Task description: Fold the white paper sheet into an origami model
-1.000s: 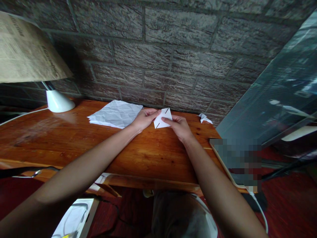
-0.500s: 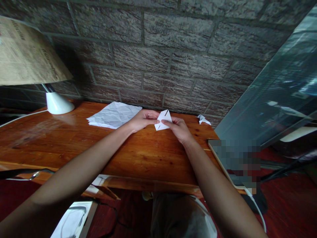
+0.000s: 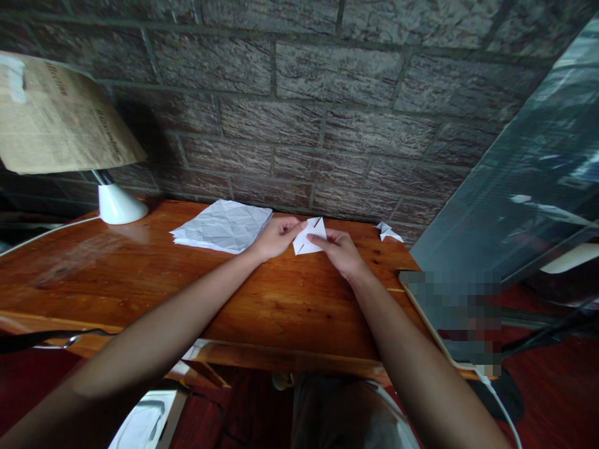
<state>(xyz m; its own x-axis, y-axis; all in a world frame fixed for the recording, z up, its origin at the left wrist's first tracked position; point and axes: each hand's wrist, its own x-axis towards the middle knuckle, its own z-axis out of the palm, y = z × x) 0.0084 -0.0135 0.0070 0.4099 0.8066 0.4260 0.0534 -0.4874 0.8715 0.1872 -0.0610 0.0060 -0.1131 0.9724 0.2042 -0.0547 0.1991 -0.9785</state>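
A small folded piece of white paper [image 3: 311, 236] lies on the far part of the wooden table [image 3: 262, 293], close to the brick wall. My left hand [image 3: 276, 237] pinches its left edge with thumb and fingers pressed together. My right hand [image 3: 340, 251] grips its right lower side, fingers curled over the paper. Both hands touch the paper, which rests low against the tabletop.
A stack of creased white sheets [image 3: 222, 226] lies left of my hands. A small crumpled paper scrap [image 3: 387, 232] sits at the far right by the wall. A lamp with a white base [image 3: 116, 204] and paper shade [image 3: 60, 125] stands at the far left. A glass pane [image 3: 524, 181] leans on the right.
The folded paper has been lowered from a slightly raised tilt down flatter to the table. Both hands stayed on it and shifted only a little.
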